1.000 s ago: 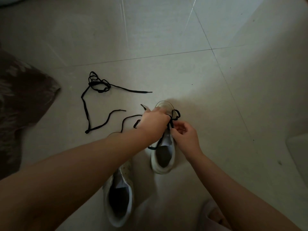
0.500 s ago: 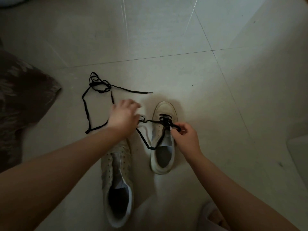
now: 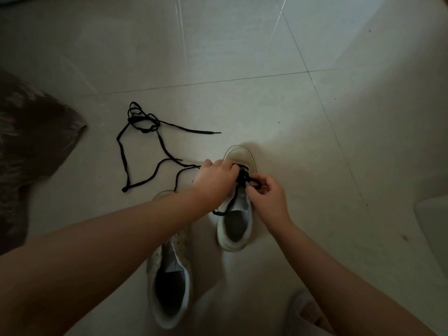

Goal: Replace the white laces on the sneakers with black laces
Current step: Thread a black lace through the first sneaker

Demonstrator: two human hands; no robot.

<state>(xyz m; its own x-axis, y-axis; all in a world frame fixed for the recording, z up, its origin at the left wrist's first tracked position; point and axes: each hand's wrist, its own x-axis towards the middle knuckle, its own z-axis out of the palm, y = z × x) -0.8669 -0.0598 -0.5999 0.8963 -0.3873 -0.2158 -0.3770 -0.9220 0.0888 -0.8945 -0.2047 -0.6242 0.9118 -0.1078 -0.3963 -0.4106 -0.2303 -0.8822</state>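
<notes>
Two hands on the far sneaker

Your left hand and right hand both pinch the black lace over the far sneaker. Count two sneakers, the near sneaker unlaced, and one loose lace on the floor.

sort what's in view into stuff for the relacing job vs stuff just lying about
Job:
- far sneaker, being laced
- black lace in it, both hands on it
- near sneaker, no lace
- spare black lace on the floor

Lying about:
- dark patterned cloth, left
- pale object, right edge
</notes>
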